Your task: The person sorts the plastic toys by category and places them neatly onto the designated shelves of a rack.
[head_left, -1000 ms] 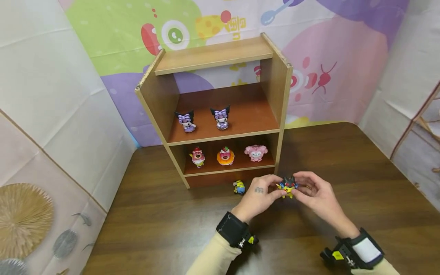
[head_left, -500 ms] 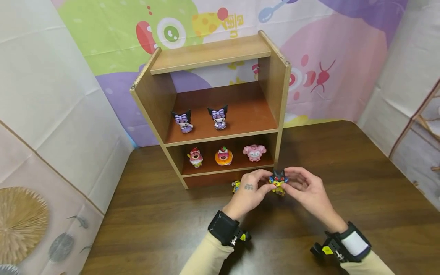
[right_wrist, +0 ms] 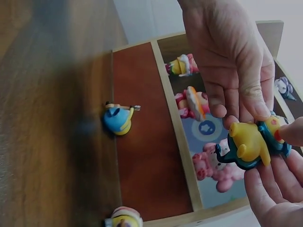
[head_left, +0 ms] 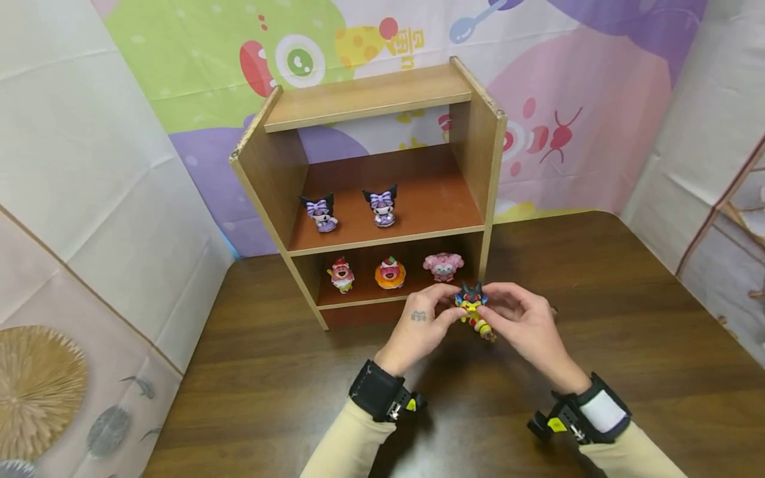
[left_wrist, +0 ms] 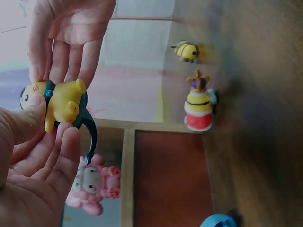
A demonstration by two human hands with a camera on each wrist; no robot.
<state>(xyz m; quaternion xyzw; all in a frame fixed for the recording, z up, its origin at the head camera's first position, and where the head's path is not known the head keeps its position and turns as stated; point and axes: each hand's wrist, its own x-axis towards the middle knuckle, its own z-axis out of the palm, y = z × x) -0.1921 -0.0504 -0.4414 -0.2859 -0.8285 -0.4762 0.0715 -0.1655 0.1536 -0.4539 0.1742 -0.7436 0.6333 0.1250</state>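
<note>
Both hands hold one small Pikachu figurine (head_left: 470,304) in a dark, red-eyed hood, in front of the shelf's lower right corner. My left hand (head_left: 422,325) pinches its left side with thumb and fingers. My right hand (head_left: 522,322) pinches its other side. In the left wrist view its yellow belly and feet (left_wrist: 66,102) show, with a dark tail hanging below. Under it on the table stands a crowned minion figurine (left_wrist: 198,109) in red and white. A blue and yellow minion figurine (right_wrist: 117,119) stands by the shelf base, hidden behind my left hand in the head view.
A wooden shelf (head_left: 388,243) stands on the brown table (head_left: 251,398). Two purple-bowed figurines are on its upper level, the right one (head_left: 382,207) near the middle. Below are two bear figurines and a pink one (head_left: 443,265). A bee-like figurine (left_wrist: 186,51) is on the table.
Both hands have moved left and slightly toward the shelf with the Pikachu figurine. The blue and yellow minion has become covered by the left hand, and the crowned minion has come into sight.
</note>
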